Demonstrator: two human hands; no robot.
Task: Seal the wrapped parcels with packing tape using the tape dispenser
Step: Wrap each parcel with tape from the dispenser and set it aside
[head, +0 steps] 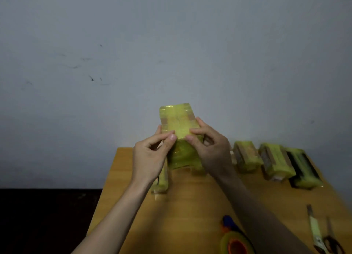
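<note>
Both hands hold one parcel up in the air above the far part of the desk, its taped yellow top face turned toward the camera and its lower end hanging down between the wrists. The left hand grips the parcel's left side, thumb pressed on the top face near the lower edge and fingers curled round behind. The right hand grips the right side the same way, its thumb lying on the top face close to the left thumb, the two thumb tips near each other but apart. Under the left wrist, near the desk's left edge, another taped parcel lies on the wood, mostly hidden. Along the far right edge three more taped parcels sit in a row: the first parcel in the row, the middle one just beside it, and a darker one nearest the right edge. At the near edge, below the right forearm, the tape dispenser rests with its yellow roll and orange core; its blue handle points away from the camera. At the near right corner a knife and scissors lie side by side.
</note>
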